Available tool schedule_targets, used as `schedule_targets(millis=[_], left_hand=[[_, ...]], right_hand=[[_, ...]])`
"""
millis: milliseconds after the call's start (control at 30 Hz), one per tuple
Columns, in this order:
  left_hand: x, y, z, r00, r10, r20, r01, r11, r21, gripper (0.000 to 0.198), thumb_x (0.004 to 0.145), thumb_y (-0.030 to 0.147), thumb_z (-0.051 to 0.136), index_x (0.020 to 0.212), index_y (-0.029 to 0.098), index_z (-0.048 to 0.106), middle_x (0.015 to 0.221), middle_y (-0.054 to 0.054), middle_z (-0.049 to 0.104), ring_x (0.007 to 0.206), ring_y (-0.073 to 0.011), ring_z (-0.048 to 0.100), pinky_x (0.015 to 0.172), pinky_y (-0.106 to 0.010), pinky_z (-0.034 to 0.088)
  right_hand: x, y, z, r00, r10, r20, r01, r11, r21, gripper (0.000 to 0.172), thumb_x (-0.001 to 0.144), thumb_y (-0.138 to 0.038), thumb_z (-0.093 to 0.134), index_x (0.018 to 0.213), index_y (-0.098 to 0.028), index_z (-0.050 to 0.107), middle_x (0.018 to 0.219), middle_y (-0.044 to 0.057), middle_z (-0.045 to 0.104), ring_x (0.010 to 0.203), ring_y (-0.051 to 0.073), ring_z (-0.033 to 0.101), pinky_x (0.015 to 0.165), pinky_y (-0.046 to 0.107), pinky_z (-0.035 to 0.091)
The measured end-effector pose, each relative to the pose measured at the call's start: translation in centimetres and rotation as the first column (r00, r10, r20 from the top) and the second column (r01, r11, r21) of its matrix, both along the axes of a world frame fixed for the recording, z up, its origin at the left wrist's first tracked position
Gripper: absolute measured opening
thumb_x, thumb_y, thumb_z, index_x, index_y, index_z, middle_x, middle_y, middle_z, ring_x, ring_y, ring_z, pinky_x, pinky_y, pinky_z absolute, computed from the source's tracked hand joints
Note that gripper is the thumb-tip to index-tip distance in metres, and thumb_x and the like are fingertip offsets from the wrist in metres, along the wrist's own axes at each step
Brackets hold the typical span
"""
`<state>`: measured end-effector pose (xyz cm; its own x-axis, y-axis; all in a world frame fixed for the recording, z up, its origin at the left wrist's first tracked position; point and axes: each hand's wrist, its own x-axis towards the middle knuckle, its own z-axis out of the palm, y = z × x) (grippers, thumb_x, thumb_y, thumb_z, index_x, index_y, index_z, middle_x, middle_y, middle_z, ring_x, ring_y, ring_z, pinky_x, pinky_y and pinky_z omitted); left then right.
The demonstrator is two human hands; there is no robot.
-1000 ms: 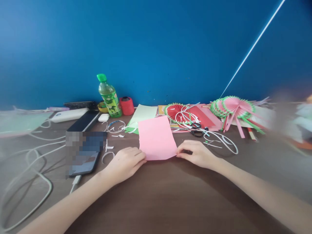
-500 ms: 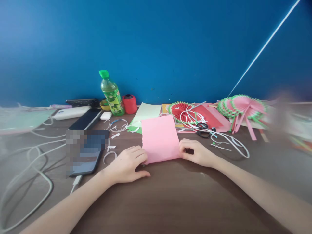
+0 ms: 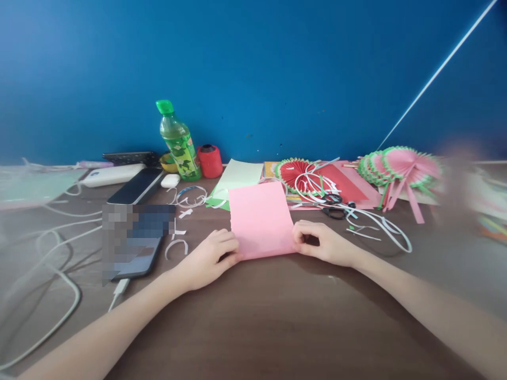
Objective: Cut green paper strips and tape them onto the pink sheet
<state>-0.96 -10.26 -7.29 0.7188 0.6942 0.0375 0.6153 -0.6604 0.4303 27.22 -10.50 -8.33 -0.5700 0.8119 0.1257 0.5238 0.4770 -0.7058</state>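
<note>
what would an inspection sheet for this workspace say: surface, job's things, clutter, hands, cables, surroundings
Surface: brown tabletop, scraps lying on it
Job's things: pink sheet, near edge between both hands
Clutter: green-capped bottle, red spool, scissors, pleated paper fans, phone
Hands: left hand on the sheet's near left corner, right hand on its near right corner
Cables: white plug at phone's near end; pale loops at left
Surroundings: blue wall behind; blurred patch at right, unclear
</note>
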Motion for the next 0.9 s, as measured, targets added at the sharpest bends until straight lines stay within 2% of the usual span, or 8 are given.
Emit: schedule_targets(millis=[233,367,567,767,900], left_hand=[[0.01,0.14,-0.53,1.000,-0.011,-0.027,0.010,1.000,-0.028,0.029,0.090,0.030,0.032,0.070,0.018,0.050,0.079,-0.001,0.049,0.081,-0.0156,0.044,0.081,-0.032,0.035],[0.08,0.22,-0.52,1.000,-0.023,-0.013,0.022,0.999,-0.037,0.029,0.090,0.031,0.032,0.069,0.018,0.049,0.077,-0.001,0.047,0.080,-0.0152,0.043,0.080,-0.032,0.034],[0.22,0.28,-0.16,0.998,-0.056,-0.026,0.054,0.995,-0.084,0.030,0.088,0.029,0.037,0.062,0.017,0.047,0.077,-0.001,0.044,0.079,-0.0146,0.041,0.080,-0.031,0.034],[0.40,0.33,-0.27,0.997,-0.060,-0.049,0.055,0.994,-0.090,0.027,0.086,0.027,0.041,0.063,0.017,0.049,0.080,-0.001,0.044,0.081,-0.0152,0.040,0.081,-0.033,0.032],[0.41,0.41,-0.37,0.995,-0.079,-0.060,0.073,0.993,-0.093,0.026,0.086,0.027,0.041,0.063,0.016,0.049,0.080,0.000,0.043,0.081,-0.0147,0.038,0.081,-0.033,0.030]], right_hand=[[0.26,0.23,-0.39,0.998,0.062,-0.012,-0.062,0.998,0.027,0.027,0.085,-0.032,0.045,0.063,-0.018,0.042,0.066,0.000,0.046,0.067,0.013,0.043,0.065,0.026,0.035],[0.28,0.25,-0.61,1.000,0.021,0.001,-0.021,1.000,-0.006,0.024,0.083,-0.029,0.049,0.063,-0.019,0.039,0.068,-0.001,0.045,0.066,0.012,0.041,0.063,0.025,0.035],[-0.02,0.04,-0.30,0.995,0.053,0.082,-0.055,0.998,0.017,0.025,0.080,-0.025,0.051,0.060,-0.019,0.036,0.067,0.000,0.044,0.070,0.014,0.041,0.066,0.027,0.035],[-0.08,-0.09,-0.20,0.991,0.083,0.101,-0.081,0.996,-0.023,0.021,0.078,-0.020,0.052,0.061,-0.018,0.039,0.084,0.002,0.045,0.072,0.012,0.045,0.069,0.026,0.038],[-0.12,0.05,-0.16,0.988,0.094,0.121,-0.092,0.996,-0.021,0.023,0.078,-0.020,0.052,0.060,-0.018,0.038,0.086,0.002,0.045,0.072,0.011,0.045,0.069,0.025,0.038]])
